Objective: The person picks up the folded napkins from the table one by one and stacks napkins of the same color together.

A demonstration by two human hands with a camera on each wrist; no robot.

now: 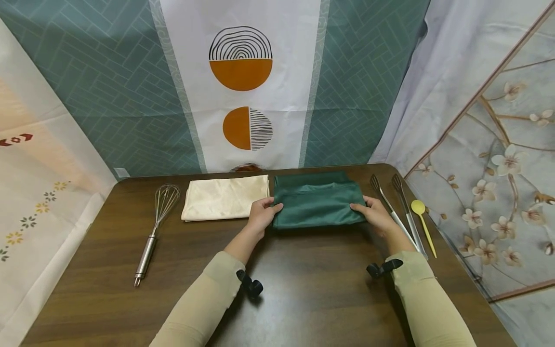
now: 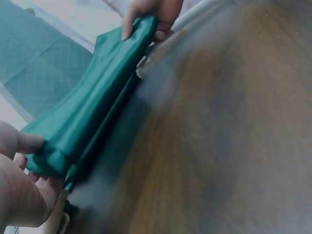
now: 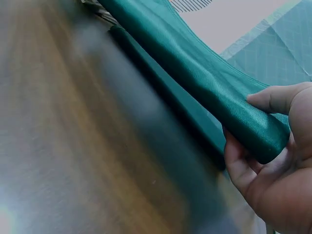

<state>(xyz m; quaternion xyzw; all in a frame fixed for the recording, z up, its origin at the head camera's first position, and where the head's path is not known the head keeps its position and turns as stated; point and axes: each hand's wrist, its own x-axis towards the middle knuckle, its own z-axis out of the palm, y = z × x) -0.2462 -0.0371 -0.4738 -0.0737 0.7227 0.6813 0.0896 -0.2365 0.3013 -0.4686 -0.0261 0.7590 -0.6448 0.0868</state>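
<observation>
A dark green satin cloth (image 1: pixel 318 205), folded in layers, is held at the back of the wooden table. My left hand (image 1: pixel 261 214) pinches its left edge, thumb on top and fingers beneath. At the opposite edge my right hand (image 1: pixel 376 213) grips the cloth the same way. In the right wrist view the thumb presses the rounded fold (image 3: pixel 243 114) from above while the fingers support it below. Both wrist views show this front fold lifted, with a lower green layer under it. Just left of the left hand lies a folded cream cloth (image 1: pixel 225 196).
A metal whisk (image 1: pixel 149 246) lies at the table's left. Right of the green cloth are two slim metal-handled utensils (image 1: pixel 388 200) (image 1: pixel 405 200) and a yellow spoon (image 1: pixel 418 207). A patterned curtain (image 1: pixel 256 96) hangs behind the wooden table (image 1: pixel 303 289).
</observation>
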